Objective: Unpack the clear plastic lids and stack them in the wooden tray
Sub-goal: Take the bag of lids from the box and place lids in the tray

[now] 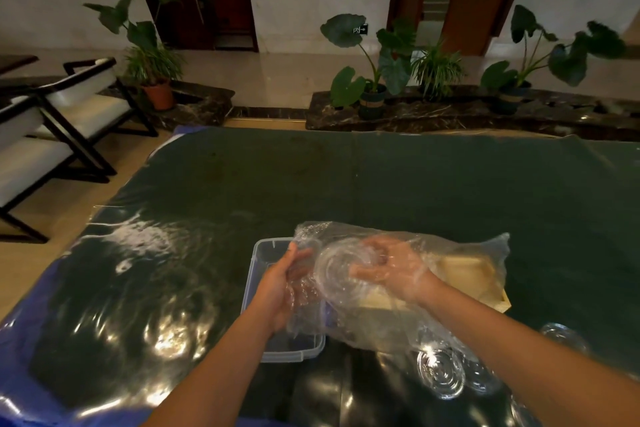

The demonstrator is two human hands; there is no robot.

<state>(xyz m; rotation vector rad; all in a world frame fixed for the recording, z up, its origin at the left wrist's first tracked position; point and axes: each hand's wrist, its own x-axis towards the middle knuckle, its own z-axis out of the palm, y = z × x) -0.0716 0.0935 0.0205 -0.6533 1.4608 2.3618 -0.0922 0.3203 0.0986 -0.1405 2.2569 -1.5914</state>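
Note:
I hold a crumpled clear plastic bag (pixel 460 246) above the table. My left hand (pixel 280 291) grips the bag's open end from outside. Reaching inside the bag, my right hand (pixel 391 270) closes its fingers on a round clear plastic lid (pixel 337 274). The wooden tray (pixel 464 276) lies behind the bag, seen dimly through the plastic, with one corner showing at the right. Several loose clear lids (pixel 441 373) lie on the table under my right forearm.
A clear plastic box with a bluish rim (pixel 266 250) sits beneath my left hand. The table (pixel 242 191) has a dark green cover under a glossy plastic sheet. Chairs (pixel 69 107) stand to the left, potted plants (pixel 374 80) beyond the far edge.

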